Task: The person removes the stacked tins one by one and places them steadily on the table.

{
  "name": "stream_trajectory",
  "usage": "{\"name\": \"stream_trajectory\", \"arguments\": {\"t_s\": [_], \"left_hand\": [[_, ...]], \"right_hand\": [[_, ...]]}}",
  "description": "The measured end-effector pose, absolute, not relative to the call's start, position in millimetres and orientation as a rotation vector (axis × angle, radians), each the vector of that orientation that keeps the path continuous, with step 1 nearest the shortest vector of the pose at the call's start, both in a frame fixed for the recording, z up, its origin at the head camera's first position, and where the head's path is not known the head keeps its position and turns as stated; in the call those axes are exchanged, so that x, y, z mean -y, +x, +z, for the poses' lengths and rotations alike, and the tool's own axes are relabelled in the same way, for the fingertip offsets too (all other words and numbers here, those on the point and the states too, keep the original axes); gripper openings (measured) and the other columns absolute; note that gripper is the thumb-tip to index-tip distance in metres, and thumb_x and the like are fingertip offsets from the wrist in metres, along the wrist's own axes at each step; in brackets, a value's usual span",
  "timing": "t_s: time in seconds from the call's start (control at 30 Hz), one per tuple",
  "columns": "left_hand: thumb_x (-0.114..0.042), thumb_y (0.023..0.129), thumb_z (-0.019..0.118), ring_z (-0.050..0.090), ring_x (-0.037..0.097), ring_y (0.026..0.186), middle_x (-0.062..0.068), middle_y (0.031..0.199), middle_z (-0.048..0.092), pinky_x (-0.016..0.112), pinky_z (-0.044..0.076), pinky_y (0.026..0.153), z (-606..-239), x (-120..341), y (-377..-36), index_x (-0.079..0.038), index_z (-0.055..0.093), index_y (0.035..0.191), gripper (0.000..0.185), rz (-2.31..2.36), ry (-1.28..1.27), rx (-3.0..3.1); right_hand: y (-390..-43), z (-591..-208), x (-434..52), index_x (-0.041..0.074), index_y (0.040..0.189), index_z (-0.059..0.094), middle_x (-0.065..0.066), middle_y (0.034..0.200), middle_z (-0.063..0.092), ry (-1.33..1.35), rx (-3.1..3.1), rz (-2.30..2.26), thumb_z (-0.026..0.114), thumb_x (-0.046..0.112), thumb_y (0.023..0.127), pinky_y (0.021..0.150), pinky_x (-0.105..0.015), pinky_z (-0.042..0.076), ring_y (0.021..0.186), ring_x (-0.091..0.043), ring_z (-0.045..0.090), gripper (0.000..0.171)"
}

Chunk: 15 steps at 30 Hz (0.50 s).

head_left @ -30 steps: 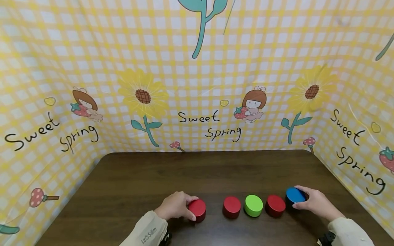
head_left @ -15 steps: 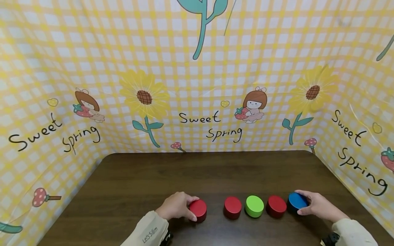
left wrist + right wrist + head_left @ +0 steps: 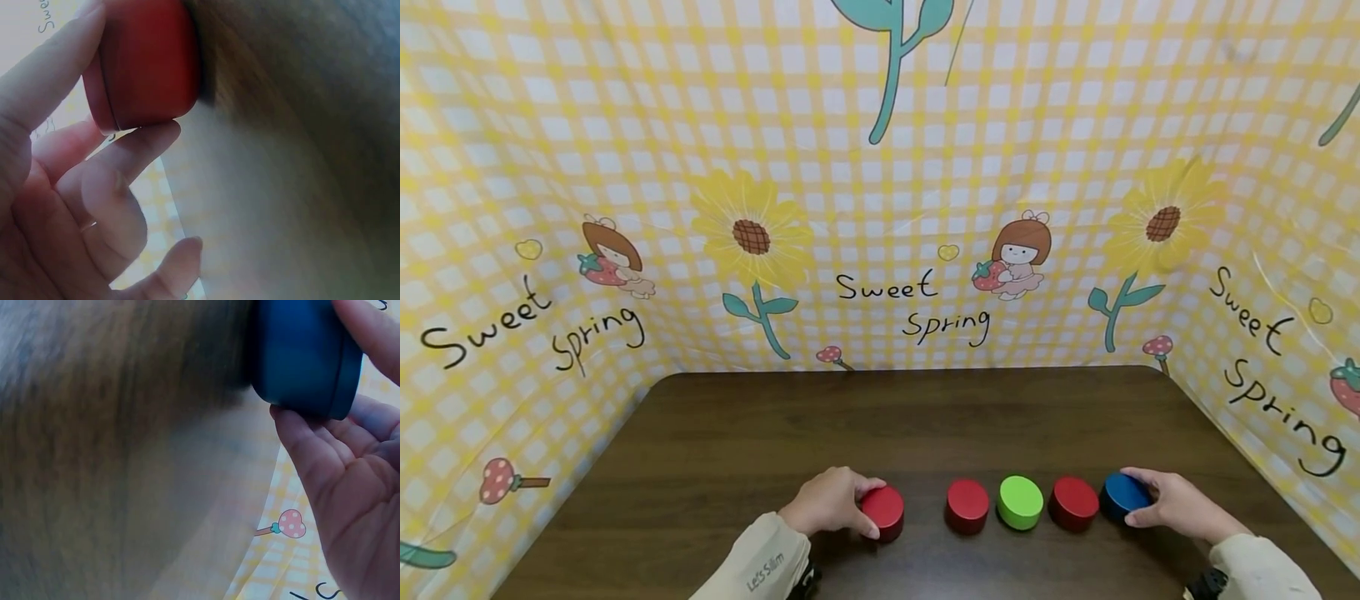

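At the left end of a row of small round tins, my left hand (image 3: 829,502) grips a red tin (image 3: 884,512) between thumb and fingers. The left wrist view shows a lid seam on this red tin (image 3: 150,62), with fingers on its side. My right hand (image 3: 1186,503) pinches a blue tin (image 3: 1123,495) at the row's right end. In the right wrist view the thumb and fingers lie along the blue tin (image 3: 303,356). Between the hands stand a second red tin (image 3: 967,505), a bright green tin (image 3: 1020,502) and a third red tin (image 3: 1072,503), untouched.
The tins stand on a dark brown wooden table (image 3: 880,425). A yellow checked cloth (image 3: 880,200) with printed flowers and lettering hangs behind it and along both sides. A wider gap separates the left-hand tin from the others.
My right hand has shifted the blue tin slightly rightward and nearer to me, mostly in the first half second. The left hand and the other tins have stayed in place.
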<state>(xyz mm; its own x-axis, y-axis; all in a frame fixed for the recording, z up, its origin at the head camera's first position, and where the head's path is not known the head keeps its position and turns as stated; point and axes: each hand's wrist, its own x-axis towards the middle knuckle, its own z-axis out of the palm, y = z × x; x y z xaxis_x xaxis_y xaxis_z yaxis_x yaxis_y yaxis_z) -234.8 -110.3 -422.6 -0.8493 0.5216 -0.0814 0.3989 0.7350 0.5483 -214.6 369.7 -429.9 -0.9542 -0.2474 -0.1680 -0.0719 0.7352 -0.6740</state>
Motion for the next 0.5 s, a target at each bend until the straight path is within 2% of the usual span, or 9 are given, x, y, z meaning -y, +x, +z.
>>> {"name": "stream_trajectory", "arguments": {"t_s": [0.23, 0.5], "left_hand": [[-0.033, 0.065, 0.088, 0.054, 0.005, 0.07, 0.001, 0.093, 0.072, 0.025, 0.043, 0.055, -423.9, 110.8, -231.7, -0.009, 0.07, 0.116, 0.059, 0.723, 0.751, -2.795], [-0.032, 0.065, 0.088, 0.06, 0.007, 0.075, 0.001, 0.092, 0.072, 0.027, 0.045, 0.06, -414.4, 105.5, -236.8, -0.009, 0.07, 0.115, 0.058, 0.796, 0.763, -2.797]], "right_hand": [[-213.6, -432.6, -367.4, -0.022, 0.13, 0.04, -0.045, 0.12, 0.048, -0.21, -2.713, -0.978, 0.079, 0.024, 0.079, 0.082, -0.047, 0.049, 0.111, -0.051, 0.051, 0.08], [-213.9, -430.3, -371.0, -0.022, 0.129, 0.042, -0.044, 0.118, 0.049, -0.232, -2.731, -0.961, 0.08, 0.026, 0.077, 0.081, -0.046, 0.049, 0.11, -0.05, 0.052, 0.08]]}}
